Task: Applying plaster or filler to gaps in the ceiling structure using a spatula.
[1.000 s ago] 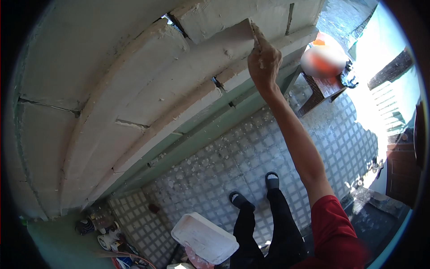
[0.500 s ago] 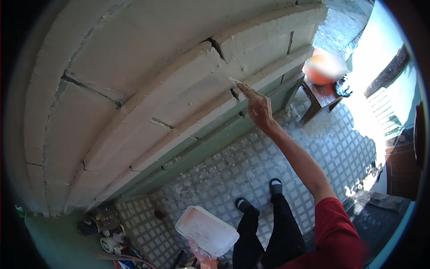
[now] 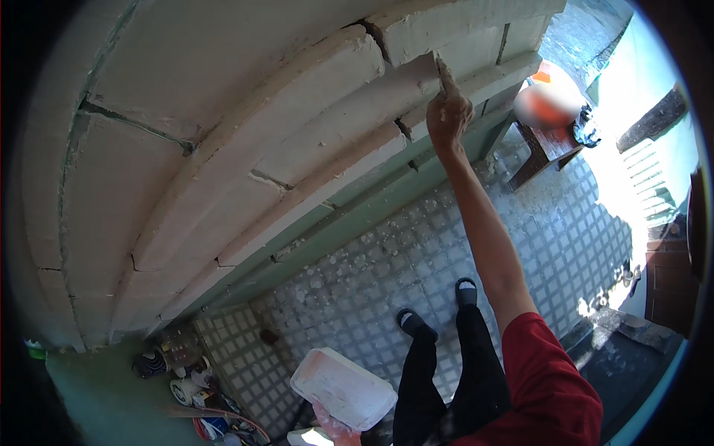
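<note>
The plastering blade (image 3: pixel 409 78) lies broadside across the pale stepped wall (image 3: pixel 149 186) in the upper centre of the frame. Half a second ago it sat lower, near the dark gap in the lower ledge, and looked almost edge-on; now it is farther up and to the right along the wall, its grey face in view. The view has also shifted a little, so the wall's cracks stand higher in the frame.

From left to right: at lower left, a white roll (image 3: pixel 182 391) and a reddish cable (image 3: pixel 253 426) lie in a jumble. At bottom centre, a shallow white tray (image 3: pixel 349 394), pale paste smeared over its inside, keeps about the same place as before. The left hand (image 3: pixel 335 427), pinkish and partly hidden, grips the tray at its lower left edge. Farther right, the right hand (image 3: pixel 449 115), flecked with paste, is closed round the blade's near end.

At upper right, an orange container (image 3: pixel 537 104) stands on a brown worktop (image 3: pixel 539 152); it is blurred, so its contents cannot be told. A dark plastic bag (image 3: pixel 586 128) is just beside it.
</note>
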A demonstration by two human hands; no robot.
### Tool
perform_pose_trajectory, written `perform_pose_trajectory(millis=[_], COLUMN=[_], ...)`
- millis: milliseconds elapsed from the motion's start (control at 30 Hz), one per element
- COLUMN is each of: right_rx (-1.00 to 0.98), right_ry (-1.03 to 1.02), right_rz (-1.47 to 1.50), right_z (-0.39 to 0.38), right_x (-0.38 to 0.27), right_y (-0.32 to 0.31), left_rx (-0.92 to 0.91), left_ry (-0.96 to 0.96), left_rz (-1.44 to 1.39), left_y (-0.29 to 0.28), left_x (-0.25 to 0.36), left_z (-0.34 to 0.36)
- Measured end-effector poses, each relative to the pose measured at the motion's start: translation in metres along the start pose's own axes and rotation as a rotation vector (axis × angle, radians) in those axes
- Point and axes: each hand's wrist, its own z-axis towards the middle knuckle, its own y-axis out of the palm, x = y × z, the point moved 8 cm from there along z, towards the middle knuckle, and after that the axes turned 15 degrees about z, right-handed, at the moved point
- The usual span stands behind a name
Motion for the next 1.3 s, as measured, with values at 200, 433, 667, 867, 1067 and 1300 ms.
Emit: perform_pose_trajectory(millis=[200,433,667,867,1067,1300], right_rx=[-0.312,-0.045,-0.327,-0.508,-0.867,-1.275], right_ry=[-0.037,0.046,0.065,0.579,1.161,0.713], right_rz=[0.052,0.042,0.255,0.555,0.822,0.451], right_z=[-0.056,0.002,-0.052,-0.078,-0.054,-0.060], right_x=[-0.023,0.015,0.002,-0.096,-0.235,-0.337], right_y=[0.029,-0.026,-0.016,-0.085,-0.212,-0.165], left_rx=[-0.074,0.028,-0.015,-0.110,-0.092,-0.319], left_ry=[-0.004,0.123,0.102,0.079,0.078,0.107], left_rz=[0.037,0.228,0.194,0.045,0.117,0.057], left_y=[0.015,0.033,0.043,0.083,0.128,0.125], left_x=[-0.002,0.005,-0.015,-0.023,0.000,0.028], left_z=[0.013,-0.010,-0.033,-0.049,-0.067,-0.036])
